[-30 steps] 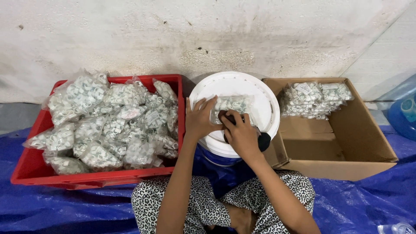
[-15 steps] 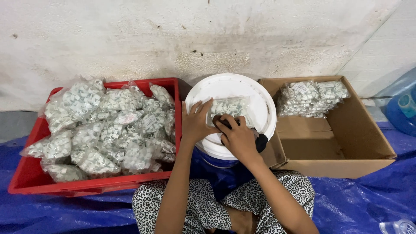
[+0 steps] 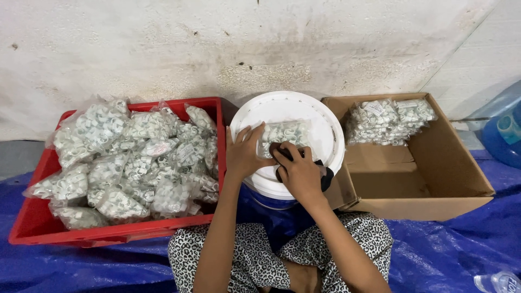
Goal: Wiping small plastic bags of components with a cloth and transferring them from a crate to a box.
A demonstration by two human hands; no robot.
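A clear plastic bag of small white parts (image 3: 287,133) lies flat on the white bucket lid (image 3: 282,108) in front of me. My left hand (image 3: 245,153) presses on the bag's left end with fingers spread. My right hand (image 3: 297,172) rests on the bag's near edge, fingers curled around a small black object (image 3: 326,178) that is mostly hidden under the palm. Both forearms reach up from my lap.
A red crate (image 3: 38,222) piled with several similar bags stands to the left. An open cardboard box (image 3: 434,184) to the right holds several stacked bags at its far end. Blue tarp (image 3: 450,255) covers the floor; a blue water jug (image 3: 502,130) sits far right.
The view has drifted slightly. Both hands stay on the bag on the lid, with only small finger shifts.
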